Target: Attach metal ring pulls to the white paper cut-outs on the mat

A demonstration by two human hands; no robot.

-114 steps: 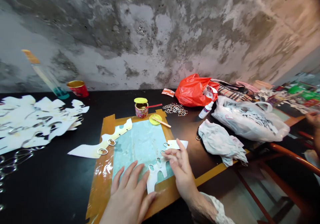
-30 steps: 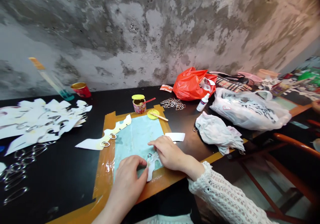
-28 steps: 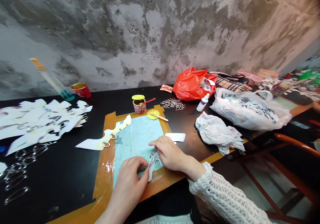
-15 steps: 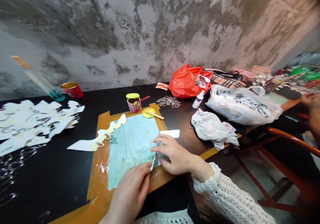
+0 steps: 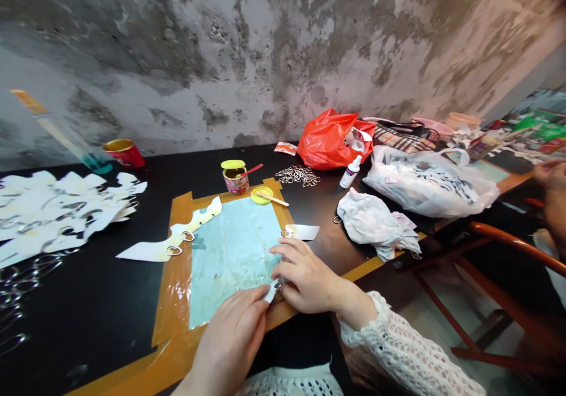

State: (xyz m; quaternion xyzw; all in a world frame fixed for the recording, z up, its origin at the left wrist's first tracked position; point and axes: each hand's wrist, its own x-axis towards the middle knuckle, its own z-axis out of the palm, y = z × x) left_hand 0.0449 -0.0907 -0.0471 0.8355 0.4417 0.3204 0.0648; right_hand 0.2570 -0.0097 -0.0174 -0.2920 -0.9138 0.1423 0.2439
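A white cut-out strip (image 5: 306,231) runs under my right hand to my left hand, and a small metal ring shows on its upper part. My left hand (image 5: 234,334) is closed, with its thumb and forefinger pinching the strip's near end. Curved over the strip's middle, my right hand (image 5: 309,278) has its fingertips closed on it beside a shiny ring; the palm hides much of the strip. Both hands are over the right edge of a pale blue sheet (image 5: 234,248) taped down with brown tape. Another white strip (image 5: 150,251), bearing two rings, lies across the sheet's left edge.
Behind the sheet stand an open tin (image 5: 236,180) with a red stick and a yellow lid (image 5: 262,195) with a wooden stick. Metal rings (image 5: 297,175), a white bottle (image 5: 351,172), a cloth (image 5: 375,222) and bags lie rightward. White cut-outs (image 5: 57,207) pile up left. Another person's hand is far right.
The strip between my hands has turned, so a ring on its upper part and one by my right fingertips now show. My hands have barely moved. The view has shifted slightly.
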